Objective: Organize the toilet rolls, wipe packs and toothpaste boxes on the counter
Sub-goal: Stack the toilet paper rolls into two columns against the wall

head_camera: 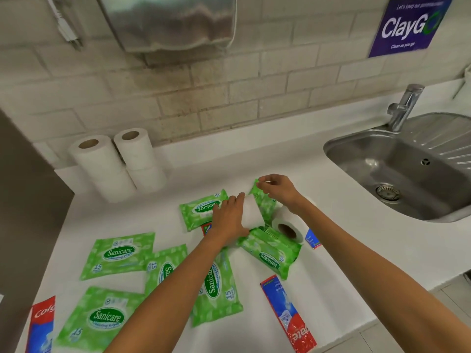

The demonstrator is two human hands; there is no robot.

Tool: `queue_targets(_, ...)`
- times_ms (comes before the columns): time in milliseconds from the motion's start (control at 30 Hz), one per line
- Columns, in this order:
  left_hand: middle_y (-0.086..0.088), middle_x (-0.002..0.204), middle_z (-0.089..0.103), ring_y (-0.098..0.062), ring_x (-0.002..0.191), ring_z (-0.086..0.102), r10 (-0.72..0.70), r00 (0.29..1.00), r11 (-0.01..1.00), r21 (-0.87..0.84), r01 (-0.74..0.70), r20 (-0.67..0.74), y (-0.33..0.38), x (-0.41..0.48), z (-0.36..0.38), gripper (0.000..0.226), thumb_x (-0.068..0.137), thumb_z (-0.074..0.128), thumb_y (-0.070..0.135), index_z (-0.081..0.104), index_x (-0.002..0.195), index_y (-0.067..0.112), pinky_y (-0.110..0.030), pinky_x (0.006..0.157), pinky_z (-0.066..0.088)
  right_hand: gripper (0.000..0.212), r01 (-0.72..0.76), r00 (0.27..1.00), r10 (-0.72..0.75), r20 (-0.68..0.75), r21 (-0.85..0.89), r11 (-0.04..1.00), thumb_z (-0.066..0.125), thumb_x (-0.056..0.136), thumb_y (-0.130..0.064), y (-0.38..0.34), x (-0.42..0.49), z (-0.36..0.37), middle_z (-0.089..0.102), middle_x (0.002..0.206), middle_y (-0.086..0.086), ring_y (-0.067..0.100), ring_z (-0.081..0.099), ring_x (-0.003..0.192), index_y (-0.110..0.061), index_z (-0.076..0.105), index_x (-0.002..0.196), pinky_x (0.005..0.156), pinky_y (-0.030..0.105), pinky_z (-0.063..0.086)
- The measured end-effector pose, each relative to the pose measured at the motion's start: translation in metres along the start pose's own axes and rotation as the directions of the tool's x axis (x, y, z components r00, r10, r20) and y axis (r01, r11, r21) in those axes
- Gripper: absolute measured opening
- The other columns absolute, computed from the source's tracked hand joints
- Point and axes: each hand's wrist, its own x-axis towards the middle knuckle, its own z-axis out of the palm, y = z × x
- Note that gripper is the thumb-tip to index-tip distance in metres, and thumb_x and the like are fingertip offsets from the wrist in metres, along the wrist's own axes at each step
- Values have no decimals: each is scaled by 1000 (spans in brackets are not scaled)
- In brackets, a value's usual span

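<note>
– Toilet roll [251,212] in the left hand [229,217]: handling?
– Light, soft, dents if squeezed. Fingers curl round its side wall. Roll lies tipped, mid-counter [242,159]. My read: it belongs with the 4 stacked rolls [117,164] back left.
– Wipe pack [263,200]?
– Floppy, slick film, probably heavier than it looks. Right hand [277,189] pinches its far corner, so the pack trails down from the pinch, just behind the roll. The flat body is the safer hold.
– Toothpaste box [288,317]?
– Stiff thin card, easy by the long edges. Untouched, near the front edge.
</note>
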Motion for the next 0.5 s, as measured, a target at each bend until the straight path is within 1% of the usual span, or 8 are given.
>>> queue_targets(67,-7,139,42,-29,125,43,-12,999,995,-96,9,-30,-3,2,1,102,65,76,36,16,146,17,-47,103,36,32,4,1000,-4,9,2,1000,64,86,-23,-1,3,1,59,97,6,19,54,90,-7,61,114,79,27,41)
queue_targets(133,-5,137,45,-28,122,47,-55,996,965,-260,37,-63,-9,2,-1,100,62,78,38,22,143,18,-43,97,42,33,11,1000,-11,14,5,1000,64,87,-24,-4,7,5,58,98,4,18,54,91,-8,61,115,81,27,42)
queue_targets(200,-4,132,49,-27,118,48,-146,984,905,-415,93,-99,-19,2,-5,97,59,80,42,28,137,21,-39,90,45,32,21,1000,-22,23,8,1000,63,87,-25,-7,11,10,58,99,3,17,54,94,-8,62,114,83,28,42)
queue_targets(267,-3,126,50,-25,117,45,-245,964,828,-540,152,-104,-31,-1,-11,95,56,81,43,31,133,22,-37,88,45,29,32,999,-32,44,20,999,60,89,-25,-11,16,20,59,101,3,17,54,95,-7,63,112,85,29,42)
queue_targets(333,-3,125,50,-24,116,45,-310,947,737,-651,182,-87,-46,-5,-18,93,55,81,41,32,132,21,-38,90,46,30,25,997,-27,68,39,999,56,91,-24,-15,20,31,59,99,6,18,54,92,-3,62,112,81,30,43)
queue_targets(400,-4,126,51,-23,114,49,-366,926,637,-749,180,-88,-64,-10,-27,92,56,83,37,33,132,17,-38,90,48,32,6,994,-12,112,59,998,54,92,-24,-22,24,47,59,96,9,19,53,86,-1,60,114,74,29,44)
queue_targets(433,-3,127,51,-22,113,51,-396,912,596,-786,168,-105,-74,-14,-33,90,58,84,33,34,131,15,-36,89,47,32,-4,990,-5,140,67,998,54,92,-24,-26,26,57,59,96,9,19,54,83,-1,60,114,70,27,44)
queue_targets(500,-3,127,51,-19,111,51,-446,883,543,-828,138,-146,-91,-18,-44,86,61,85,27,36,130,12,-31,88,45,30,-21,984,6,176,81,996,54,92,-25,-33,28,73,59,95,9,16,55,75,-3,59,113,65,23,43)
